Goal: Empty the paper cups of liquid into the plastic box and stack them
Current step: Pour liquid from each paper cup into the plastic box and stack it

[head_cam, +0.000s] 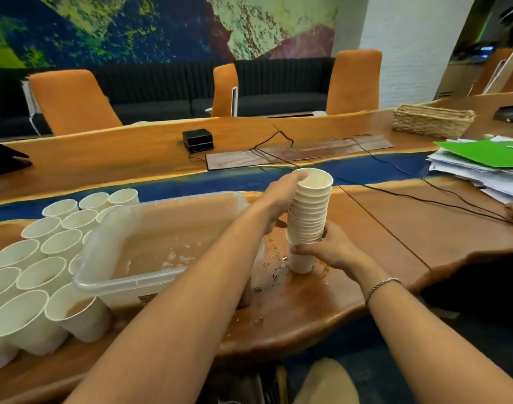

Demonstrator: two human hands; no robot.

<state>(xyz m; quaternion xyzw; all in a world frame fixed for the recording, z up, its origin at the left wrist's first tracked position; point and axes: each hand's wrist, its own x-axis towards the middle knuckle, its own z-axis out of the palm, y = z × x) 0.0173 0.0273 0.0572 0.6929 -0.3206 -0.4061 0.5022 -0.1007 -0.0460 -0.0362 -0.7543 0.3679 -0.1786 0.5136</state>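
A tall stack of white paper cups (309, 217) stands on the wooden table, right of the clear plastic box (103, 275). My left hand (281, 191) grips the topmost cup at its rim. My right hand (334, 249) holds the stack low down, fingers curled round its lower cups. The box holds brownish liquid. Several loose paper cups (39, 272) stand in a cluster left of the box, some with liquid in them.
Spilled drops (274, 258) wet the table between box and stack. Black cables (395, 193) run across the table behind. A pile of papers with a green folder (482, 158) lies at the right, a woven basket (433, 121) beyond it. A black device (198, 139) sits at the back.
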